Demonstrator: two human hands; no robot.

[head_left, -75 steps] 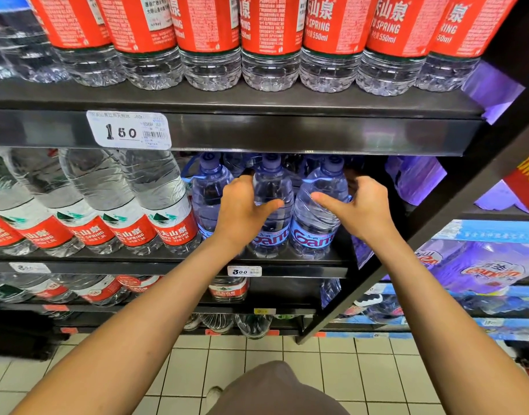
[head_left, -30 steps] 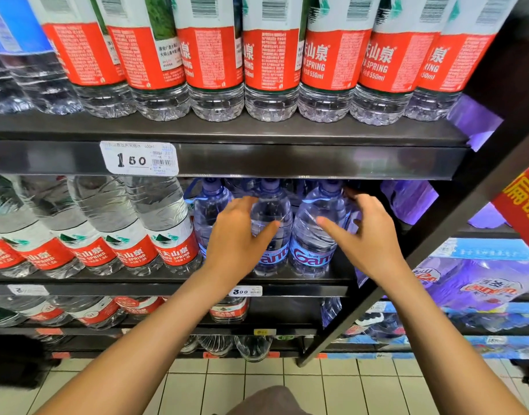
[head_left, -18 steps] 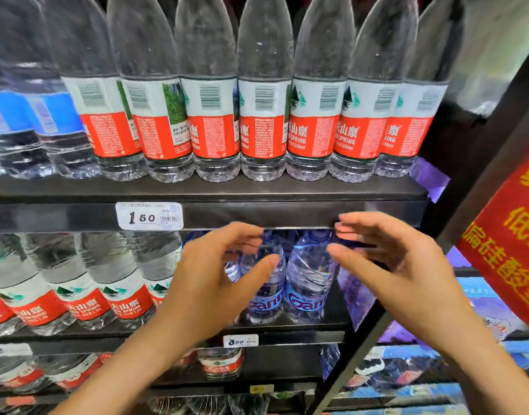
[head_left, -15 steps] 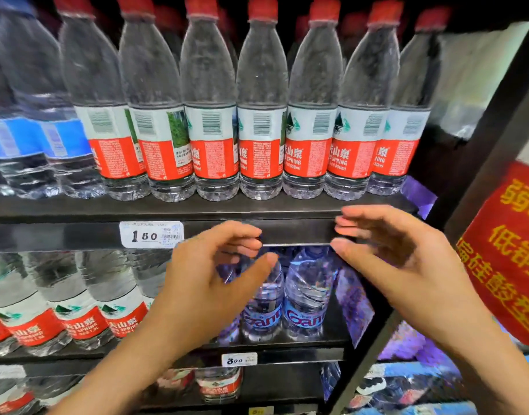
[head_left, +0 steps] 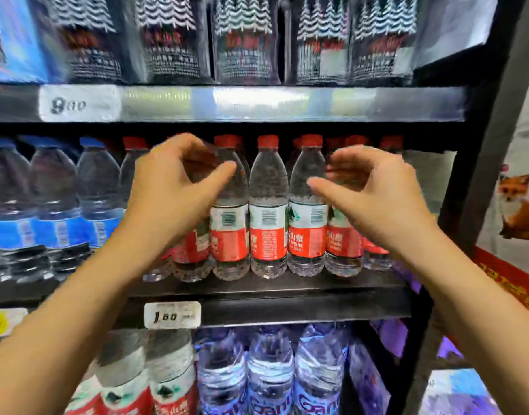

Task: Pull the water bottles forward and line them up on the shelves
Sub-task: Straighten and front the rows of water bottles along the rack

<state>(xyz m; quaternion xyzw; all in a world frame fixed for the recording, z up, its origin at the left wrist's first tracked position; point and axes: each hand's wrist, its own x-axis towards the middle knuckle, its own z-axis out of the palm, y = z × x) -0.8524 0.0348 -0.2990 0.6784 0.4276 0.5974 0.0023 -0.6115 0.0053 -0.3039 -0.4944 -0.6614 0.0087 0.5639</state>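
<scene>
Head view: left hand [head_left: 173,187] and right hand [head_left: 374,193] cupped before red-capped bottles [head_left: 269,211].

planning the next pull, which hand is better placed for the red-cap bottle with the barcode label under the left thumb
Left. The left hand curves around that barcode bottle, thumb at its shoulder; the right hand hovers two bottles over.

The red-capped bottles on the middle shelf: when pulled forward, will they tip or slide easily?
The red-capped bottles look tall, narrow and full, so probably heavy and apt to tip if pulled near the cap. Packed side by side, they may drag neighbours. Thin clear plastic likely dents slightly.
</scene>
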